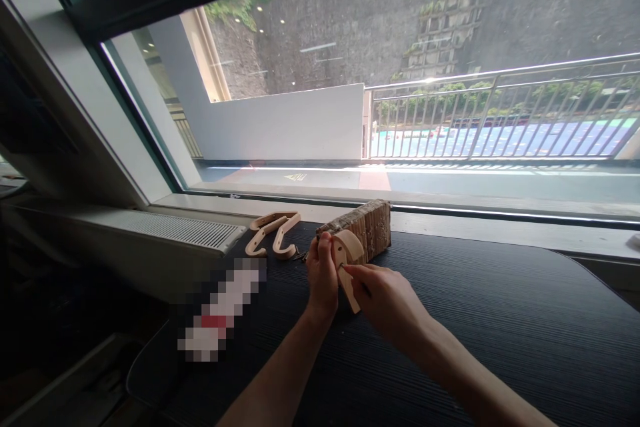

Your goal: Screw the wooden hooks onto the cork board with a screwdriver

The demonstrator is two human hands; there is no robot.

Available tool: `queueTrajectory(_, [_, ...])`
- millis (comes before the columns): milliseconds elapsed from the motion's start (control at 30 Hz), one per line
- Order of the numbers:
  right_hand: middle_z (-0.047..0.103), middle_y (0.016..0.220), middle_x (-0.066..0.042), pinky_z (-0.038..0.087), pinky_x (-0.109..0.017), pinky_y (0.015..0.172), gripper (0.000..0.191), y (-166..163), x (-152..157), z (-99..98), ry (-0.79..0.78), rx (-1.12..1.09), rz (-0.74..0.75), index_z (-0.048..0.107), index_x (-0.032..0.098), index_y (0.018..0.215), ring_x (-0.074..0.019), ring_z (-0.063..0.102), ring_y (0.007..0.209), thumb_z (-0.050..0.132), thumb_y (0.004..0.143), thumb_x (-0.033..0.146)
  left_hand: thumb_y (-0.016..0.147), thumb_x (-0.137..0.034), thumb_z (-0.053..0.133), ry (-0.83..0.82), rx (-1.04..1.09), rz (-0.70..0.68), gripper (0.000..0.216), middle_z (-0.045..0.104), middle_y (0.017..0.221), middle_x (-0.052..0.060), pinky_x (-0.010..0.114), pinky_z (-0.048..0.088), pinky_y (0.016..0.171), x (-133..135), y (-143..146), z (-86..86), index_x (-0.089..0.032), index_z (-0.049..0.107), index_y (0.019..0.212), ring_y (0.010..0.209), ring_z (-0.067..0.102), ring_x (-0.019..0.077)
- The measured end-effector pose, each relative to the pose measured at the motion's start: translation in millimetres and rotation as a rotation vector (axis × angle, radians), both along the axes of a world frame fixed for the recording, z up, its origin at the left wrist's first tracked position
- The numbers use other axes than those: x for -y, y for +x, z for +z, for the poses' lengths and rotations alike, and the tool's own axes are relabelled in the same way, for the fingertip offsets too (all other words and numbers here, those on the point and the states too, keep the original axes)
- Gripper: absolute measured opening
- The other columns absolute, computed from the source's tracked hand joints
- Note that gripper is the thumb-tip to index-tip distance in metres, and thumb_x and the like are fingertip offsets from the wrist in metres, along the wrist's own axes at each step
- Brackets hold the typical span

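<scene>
A light wooden hook-shaped piece point(347, 280) with a curved top and small dark holes leans against the end of a rough, bark-sided wooden block point(375, 230). My left hand point(323, 277) is closed around the left side of the hook-shaped piece, close to the block's near end. From the right, my right hand point(387, 293) reaches in with its fingers pinched at one of the holes. Whatever is between those fingertips is too small to name. Two more hook-shaped wooden pieces point(257, 240) lie to the left, with several small dark screws point(301, 255) beside them.
All this rests on a black table point(480, 320) with rounded corners. A blurred-out flat item point(220, 313) lies on its left side. Behind the table run a window sill point(430, 227) and a large window. A white vented unit point(195, 233) stands at the left.
</scene>
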State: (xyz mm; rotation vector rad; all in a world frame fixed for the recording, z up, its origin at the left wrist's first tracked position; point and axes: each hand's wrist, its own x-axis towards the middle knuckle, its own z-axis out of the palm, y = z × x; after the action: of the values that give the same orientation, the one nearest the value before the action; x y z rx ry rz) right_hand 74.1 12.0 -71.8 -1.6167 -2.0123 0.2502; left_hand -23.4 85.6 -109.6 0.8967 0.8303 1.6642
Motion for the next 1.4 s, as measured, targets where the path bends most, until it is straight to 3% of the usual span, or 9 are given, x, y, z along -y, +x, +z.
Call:
queueTrajectory(133, [0.065, 0.066, -0.001, 0.036, -0.021, 0.044, 0.032, 10.9, -13.6, -5.6, -0.328, -0.527, 0.055, 0.067, 0.014, 0.104, -0.0094, 0.049, 0.044, 0.045, 0.081, 0.021, 0.078, -0.051, 0.054, -0.017, -0.013, -0.028, 0.035, 0.053, 0.065, -0.004, 0.023, 0.04, 0.059, 1.2, 0.2, 1.1, -0.017, 0.053, 0.073, 0.061, 0.05, 0.0113])
queueTrajectory(200, [0.063, 0.063, 0.0, 0.032, -0.021, 0.039, 0.035, 13.2, -15.0, -6.2, -0.405, -0.604, 0.071, 0.065, 0.012, 0.108, -0.0072, 0.042, 0.037, 0.044, 0.08, 0.022, 0.078, -0.052, 0.054, -0.027, 0.001, -0.035, 0.035, 0.052, 0.065, -0.004, 0.023, 0.04, 0.058, 1.6, 0.1, 1.0, -0.017, 0.053, 0.073, 0.06, 0.05, 0.0111])
queueTrajectory(267, [0.064, 0.066, -0.001, 0.035, -0.021, 0.044, 0.033, 11.8, -11.4, -4.7, -0.292, -0.473, 0.056, 0.066, 0.015, 0.105, -0.0086, 0.048, 0.043, 0.045, 0.081, 0.021, 0.077, -0.052, 0.056, -0.022, 0.012, -0.031, 0.035, 0.053, 0.066, -0.004, 0.023, 0.04, 0.059, 1.6, -0.1, 0.5, -0.017, 0.054, 0.074, 0.061, 0.05, 0.011])
queueTrajectory(400, [0.068, 0.08, -0.005, 0.036, -0.024, 0.052, 0.026, 1.2, 3.6, 3.4, 0.032, 0.113, -0.014, 0.068, 0.022, 0.094, -0.0157, 0.061, 0.062, 0.044, 0.083, 0.016, 0.077, -0.051, 0.056, -0.027, -0.02, -0.029, 0.035, 0.054, 0.067, -0.003, 0.024, 0.04, 0.06, 1.4, -0.2, -0.4, -0.017, 0.055, 0.074, 0.063, 0.051, 0.012])
queueTrajectory(533, [0.068, 0.083, -0.006, 0.032, -0.024, 0.048, 0.029, -5.5, 9.8, 8.0, 0.055, 0.365, -0.008, 0.064, 0.02, 0.097, -0.0161, 0.062, 0.058, 0.044, 0.081, 0.008, 0.078, -0.051, 0.056, -0.029, -0.043, -0.004, 0.034, 0.054, 0.067, -0.003, 0.023, 0.04, 0.061, 1.6, 0.6, -1.0, -0.017, 0.055, 0.073, 0.063, 0.051, 0.0119])
queueTrajectory(667, [0.067, 0.075, -0.004, 0.038, -0.024, 0.055, 0.026, 1.5, -1.0, -0.1, 0.021, 0.045, 0.01, 0.068, 0.02, 0.092, -0.0165, 0.062, 0.066, 0.043, 0.084, 0.016, 0.079, -0.052, 0.054, -0.015, -0.055, -0.026, 0.035, 0.055, 0.069, -0.002, 0.023, 0.04, 0.061, 0.4, 0.4, -3.3, -0.017, 0.056, 0.076, 0.065, 0.052, 0.0125])
queueTrajectory(867, [0.056, 0.059, 0.003, 0.03, -0.019, 0.035, 0.029, 14.1, -18.1, -9.9, -0.433, -0.697, 0.086, 0.066, 0.013, 0.101, -0.0055, 0.042, 0.036, 0.047, 0.08, 0.021, 0.08, -0.053, 0.052, -0.024, -0.038, -0.063, 0.036, 0.055, 0.069, -0.002, 0.023, 0.038, 0.058, 0.9, -0.2, -3.4, -0.017, 0.056, 0.076, 0.063, 0.051, 0.0122])
queueTrajectory(1133, [0.055, 0.056, 0.003, 0.032, -0.016, 0.036, 0.022, 14.4, -11.0, 9.4, -0.439, -0.663, 0.1, 0.068, 0.012, 0.089, -0.0048, 0.045, 0.039, 0.052, 0.076, 0.016, 0.079, -0.047, 0.056, -0.003, -0.024, -0.057, 0.03, 0.054, 0.069, -0.003, 0.023, 0.039, 0.06, 3.7, 0.9, 2.6, -0.017, 0.056, 0.076, 0.063, 0.05, 0.0112])
queueTrajectory(1400, [0.064, 0.083, -0.003, 0.044, -0.019, 0.04, 0.027, 23.9, -9.0, 19.6, -0.552, -0.916, 0.166, 0.061, 0.016, 0.1, -0.0133, 0.063, 0.059, 0.058, 0.079, 0.033, 0.077, -0.05, 0.058, -0.035, 0.045, -0.087, 0.033, 0.058, 0.069, -0.003, 0.024, 0.04, 0.062, 1.3, -0.1, -1.0, -0.016, 0.06, 0.078, 0.065, 0.054, 0.0125])
